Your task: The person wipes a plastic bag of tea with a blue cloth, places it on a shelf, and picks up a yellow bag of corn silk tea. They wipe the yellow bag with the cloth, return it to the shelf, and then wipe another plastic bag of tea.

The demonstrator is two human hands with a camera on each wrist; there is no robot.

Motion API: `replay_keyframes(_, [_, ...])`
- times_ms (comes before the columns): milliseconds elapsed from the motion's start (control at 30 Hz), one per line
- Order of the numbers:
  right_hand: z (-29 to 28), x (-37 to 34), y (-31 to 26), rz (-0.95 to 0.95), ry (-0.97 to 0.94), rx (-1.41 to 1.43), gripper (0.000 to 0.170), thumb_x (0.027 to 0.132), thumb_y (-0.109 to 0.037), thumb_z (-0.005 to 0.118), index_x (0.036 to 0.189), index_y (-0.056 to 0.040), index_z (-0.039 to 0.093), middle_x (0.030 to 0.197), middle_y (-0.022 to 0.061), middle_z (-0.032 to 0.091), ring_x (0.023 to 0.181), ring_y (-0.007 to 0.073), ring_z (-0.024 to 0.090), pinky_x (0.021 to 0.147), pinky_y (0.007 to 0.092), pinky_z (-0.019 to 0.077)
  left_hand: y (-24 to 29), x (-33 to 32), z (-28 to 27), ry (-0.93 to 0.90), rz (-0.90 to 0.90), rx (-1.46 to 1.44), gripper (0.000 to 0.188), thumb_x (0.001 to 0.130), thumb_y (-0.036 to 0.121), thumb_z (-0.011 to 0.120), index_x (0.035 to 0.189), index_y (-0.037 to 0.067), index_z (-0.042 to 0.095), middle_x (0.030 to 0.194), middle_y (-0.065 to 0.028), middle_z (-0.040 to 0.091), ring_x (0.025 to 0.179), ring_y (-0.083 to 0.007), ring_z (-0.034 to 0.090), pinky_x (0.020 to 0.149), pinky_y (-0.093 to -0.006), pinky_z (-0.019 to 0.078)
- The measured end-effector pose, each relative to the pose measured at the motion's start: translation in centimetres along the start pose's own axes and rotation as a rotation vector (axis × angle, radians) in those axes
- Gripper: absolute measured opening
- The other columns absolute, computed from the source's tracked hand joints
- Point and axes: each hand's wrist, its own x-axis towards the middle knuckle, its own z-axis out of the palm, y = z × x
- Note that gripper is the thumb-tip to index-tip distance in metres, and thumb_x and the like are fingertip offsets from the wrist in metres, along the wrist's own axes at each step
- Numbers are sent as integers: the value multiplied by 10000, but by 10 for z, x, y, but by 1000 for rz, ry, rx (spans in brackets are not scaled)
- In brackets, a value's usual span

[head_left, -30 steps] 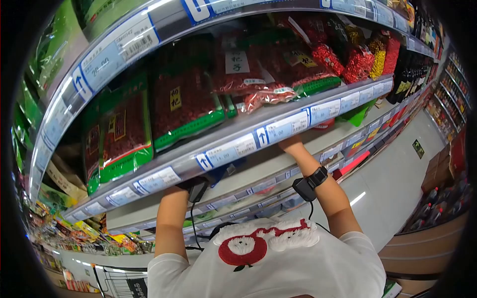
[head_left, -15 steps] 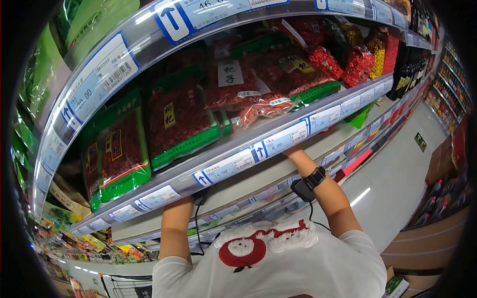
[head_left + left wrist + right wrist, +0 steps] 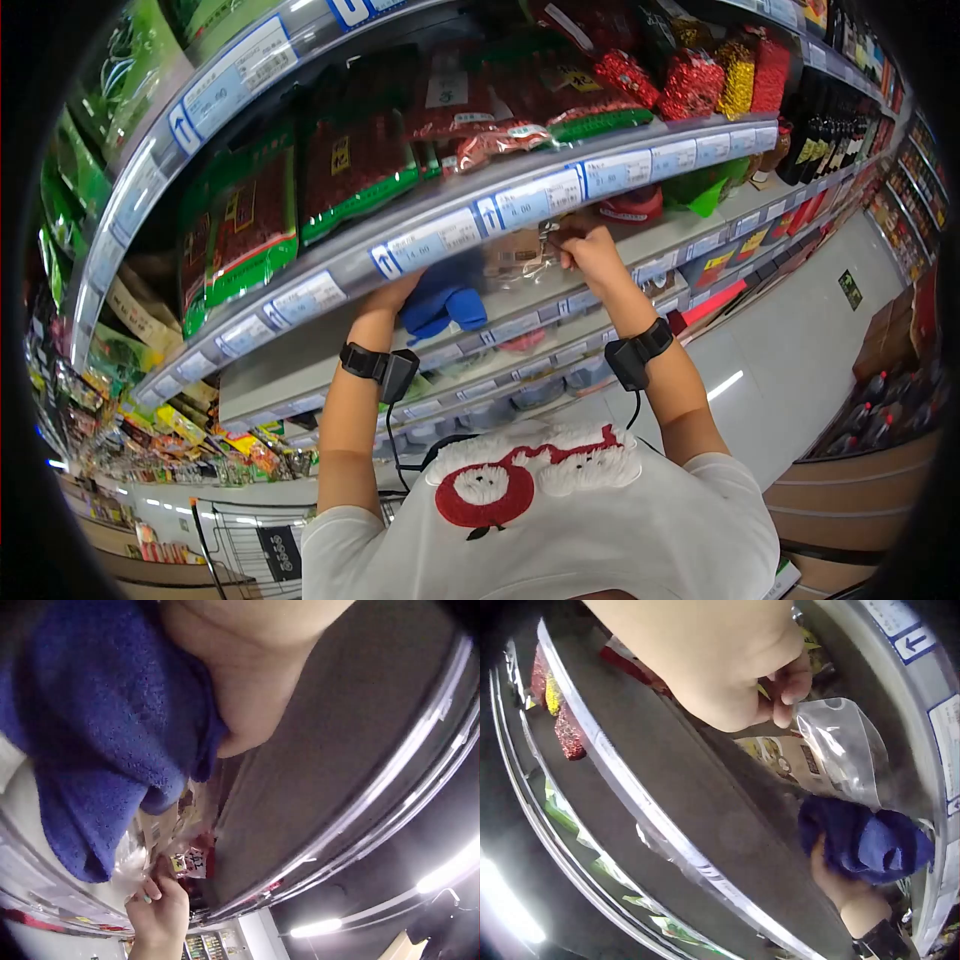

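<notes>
My left hand (image 3: 395, 292) grips a bunched blue cloth (image 3: 445, 305) on the shelf below the row of red dried-berry packs. In the left wrist view the cloth (image 3: 112, 727) hangs in folds beside the palm. With curled fingers, my right hand (image 3: 595, 255) pinches the top corner of a clear plastic bag (image 3: 844, 742) that has a brown printed panel (image 3: 784, 757). The bag lies between the two hands, its left end close to the cloth. The upper shelf's edge partly covers the bag and the left fingertips in the head view.
Above the hands, a shelf edge with price labels (image 3: 520, 208) juts out, carrying dried-berry packs (image 3: 355, 185). A red package (image 3: 632, 207) and a green one (image 3: 700, 190) sit right of the right hand. A shopping cart (image 3: 250, 540) stands behind at lower left.
Both hands have come out from under the upper shelf toward me. The blue cloth and the clear bag now show much more. The upper shelf sits higher in view.
</notes>
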Motion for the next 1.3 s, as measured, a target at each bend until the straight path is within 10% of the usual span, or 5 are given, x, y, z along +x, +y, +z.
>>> replay_keyframes(367, [-40,-128,17,68,-46,606,38,871,-82,533,880,-51,552,786,3,555,723,84,521,630,225,427,82,-155,61,-87,-187,-709,343,770,27,597,1106,-8,536,999,-82,612,878,-177,604,786,-303,497])
replay_keyframes(533, [-49,-204,27,349,-231,778,282,920,-163,458,1177,-47,452,1169,107,528,1073,241,533,878,421,457,87,-237,89,-9,-171,-742,341,770,-1,594,1107,1,543,1014,-72,609,913,-169,595,806,-298,488])
replay_keyframes(767, [-36,-276,15,530,-762,695,544,888,-88,512,1365,-119,253,1319,150,409,1190,362,440,803,635,456,112,-335,85,188,-116,-590,308,776,-10,595,1082,-8,566,985,-56,618,868,-141,590,776,-284,482])
replay_keyframes(1133, [9,-317,34,496,-831,273,502,815,-5,597,1272,-73,400,1115,85,578,942,187,596,635,342,557,139,-397,46,838,350,512,239,702,44,622,941,35,629,1059,-146,561,806,-290,607,735,-322,486])
replay_keyframes(1300, [25,-325,39,417,-881,272,426,840,-45,582,1237,-45,428,1084,69,587,919,158,592,623,318,542,152,-409,50,632,235,1009,296,622,119,688,909,69,632,1068,-109,553,834,-288,596,655,-363,502])
